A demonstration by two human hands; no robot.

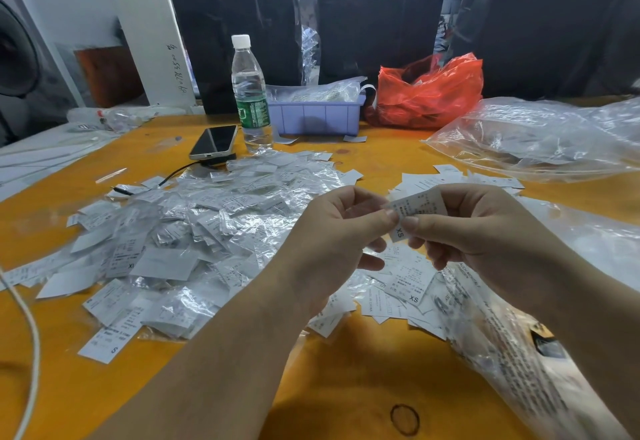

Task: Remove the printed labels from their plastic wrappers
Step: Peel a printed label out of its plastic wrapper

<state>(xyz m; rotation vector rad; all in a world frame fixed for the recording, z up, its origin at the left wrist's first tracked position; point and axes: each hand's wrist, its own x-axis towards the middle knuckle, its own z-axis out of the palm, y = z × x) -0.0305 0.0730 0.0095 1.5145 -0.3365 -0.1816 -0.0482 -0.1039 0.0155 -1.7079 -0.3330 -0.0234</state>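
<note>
Left hand (341,228) and right hand (460,228) pinching XS label (414,212); bare labels (408,287) accumulating beneath; large wrapped pile (194,231) waiting on tabletop (346,370).

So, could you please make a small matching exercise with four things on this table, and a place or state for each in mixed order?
Things:
1. water bottle
2. phone
3. red bag
4. XS label

Places or states:
a. pinched between left hand and right hand
b. lies flat, dark screen up
c. stands upright, white cap on
d. crumpled, right of the purple tray

Pairs: 1-c, 2-b, 3-d, 4-a
</note>
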